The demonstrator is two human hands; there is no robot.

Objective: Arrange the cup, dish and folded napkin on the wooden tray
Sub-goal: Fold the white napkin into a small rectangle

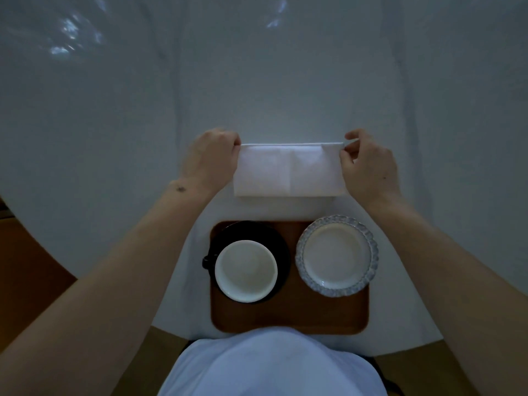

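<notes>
White and half-folded, the napkin (pixel 288 170) is lying on the table beyond the wooden tray (pixel 288 315) while the left hand (pixel 210 158) and right hand (pixel 368 167) are pinching its far corners, so the fold probably wants edges matched squarely before creasing.

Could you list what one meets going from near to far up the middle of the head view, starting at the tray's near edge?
Wooden tray → cup on its dark saucer, with the dish beside it on the right → strip of white table → folded napkin, pinched at its far corners by the left hand and right hand.
</notes>
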